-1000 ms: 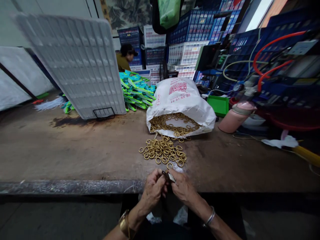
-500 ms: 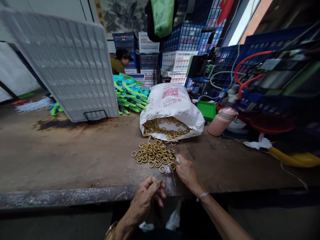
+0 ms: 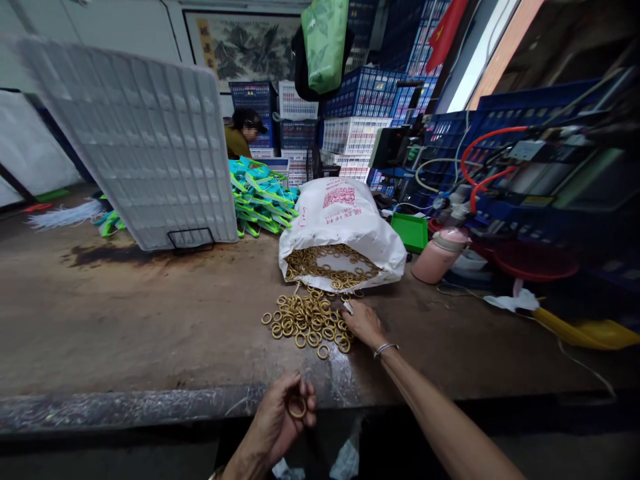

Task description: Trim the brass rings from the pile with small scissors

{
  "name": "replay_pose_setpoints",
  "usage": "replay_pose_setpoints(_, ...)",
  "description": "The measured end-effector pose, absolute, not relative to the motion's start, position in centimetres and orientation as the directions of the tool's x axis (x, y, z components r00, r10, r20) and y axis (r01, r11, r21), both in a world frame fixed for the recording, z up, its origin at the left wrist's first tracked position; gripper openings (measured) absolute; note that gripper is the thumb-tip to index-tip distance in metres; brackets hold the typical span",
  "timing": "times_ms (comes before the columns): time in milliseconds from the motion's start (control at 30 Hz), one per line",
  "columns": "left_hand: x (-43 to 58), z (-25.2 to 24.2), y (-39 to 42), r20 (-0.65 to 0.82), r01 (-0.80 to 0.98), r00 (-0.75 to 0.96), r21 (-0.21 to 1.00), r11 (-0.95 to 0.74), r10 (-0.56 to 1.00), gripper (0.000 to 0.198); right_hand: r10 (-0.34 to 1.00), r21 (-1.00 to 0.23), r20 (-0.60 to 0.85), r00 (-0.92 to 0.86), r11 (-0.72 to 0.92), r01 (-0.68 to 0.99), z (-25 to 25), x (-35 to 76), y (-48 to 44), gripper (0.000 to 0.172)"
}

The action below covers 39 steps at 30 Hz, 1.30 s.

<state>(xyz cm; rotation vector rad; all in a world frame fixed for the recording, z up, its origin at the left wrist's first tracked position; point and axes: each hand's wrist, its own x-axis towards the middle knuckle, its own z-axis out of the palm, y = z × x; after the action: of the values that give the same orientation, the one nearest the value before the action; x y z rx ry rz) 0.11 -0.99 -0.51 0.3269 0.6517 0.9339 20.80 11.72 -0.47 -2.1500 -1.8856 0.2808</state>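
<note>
My left hand (image 3: 275, 415) is at the front edge of the table, thumb and fingers closed on one brass-coloured ring (image 3: 297, 417). My right hand (image 3: 367, 323) reaches to the right side of a heap of brass-coloured rings (image 3: 305, 315). Its fingers are curled at the heap, and a small white piece shows at a fingertip. What those fingers pinch, if anything, is hidden. Just behind the heap lies a white sack (image 3: 340, 223) with red print, its mouth facing me and more rings inside.
A white plastic crate (image 3: 145, 153) stands on edge at left, beside turquoise-and-green hangers (image 3: 263, 197). On the right are a pink bottle (image 3: 440, 257), a green tray (image 3: 410, 231) and a machine with red hoses (image 3: 467, 157). Behind, a person (image 3: 240, 137) sits near stacked crates.
My right hand has moved slightly up and left along the heap. My left hand has lowered and turned, so the ring in it now shows. The view has tilted up a little.
</note>
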Motion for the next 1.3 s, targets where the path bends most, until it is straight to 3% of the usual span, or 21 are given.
replay_pose_setpoints(167, 0.6, -0.6, -0.6, -0.417, -0.545, 0.333, 0.647, 0.533, 0.846, 0.025, 0.992, -0.347, 0.093, 0.086, -0.048, 0.937, 0.1, 20.6, 10.5, 0.015)
replay_pose_setpoints(300, 0.9, -0.5, 0.2, -0.353, -0.412, 0.188, 0.819, 0.4, 0.916, 0.035, 0.975, -0.506, 0.2, -0.099, 0.189, 0.841, 0.7, 18.6, 7.4, 0.009)
replay_pose_setpoints(433, 1.0, -0.1, 0.6, -0.34, -0.322, 0.153, 0.871, 0.372, 0.928, 0.042, 0.95, -0.608, 0.204, -0.237, 0.313, 0.73, 0.3, 16.1, 3.9, 0.011)
replay_pose_setpoints(667, 0.5, 0.0, 0.0, -0.249, -0.258, 0.132, 0.926, 0.276, 0.959, 0.026, 0.956, -0.75, 0.128, -0.265, 0.268, 0.604, -0.7, 14.0, 1.9, 0.006)
replay_pose_setpoints(800, 0.3, -0.2, -0.2, -0.083, -0.092, 0.072, 0.992, 0.09, 0.994, 0.022, 0.976, -0.859, 0.03, -0.215, 0.135, 0.494, -0.6, 13.6, 2.0, 0.022)
replay_pose_setpoints(933, 0.3, -0.2, -0.3, 0.026, 0.013, 0.078, 1.0, -0.027, 0.997, 0.019, 0.982, -0.905, -0.023, -0.188, 0.06, 0.421, -1.1, 13.4, 2.2, 0.027)
replay_pose_setpoints(1000, 0.2, -0.2, -0.3, -0.015, -0.012, 0.091, 1.0, 0.016, 0.996, 0.02, 0.983, -0.916, -0.043, -0.18, 0.033, 0.4, -1.3, 13.4, 2.4, 0.026)
replay_pose_setpoints(1167, -0.1, -0.9, -0.2, -0.284, -0.162, 0.261, 0.929, 0.332, 0.923, 0.029, 0.986, -0.917, -0.065, -0.154, 0.002, 0.4, -1.1, 13.3, 2.4, 0.024)
replay_pose_setpoints(1300, -0.1, -1.5, -0.2, -0.308, -0.279, 0.345, 0.868, 0.41, 0.887, 0.03, 0.986, -0.919, -0.062, -0.154, 0.004, 0.394, -1.0, 13.3, 2.3, 0.023)
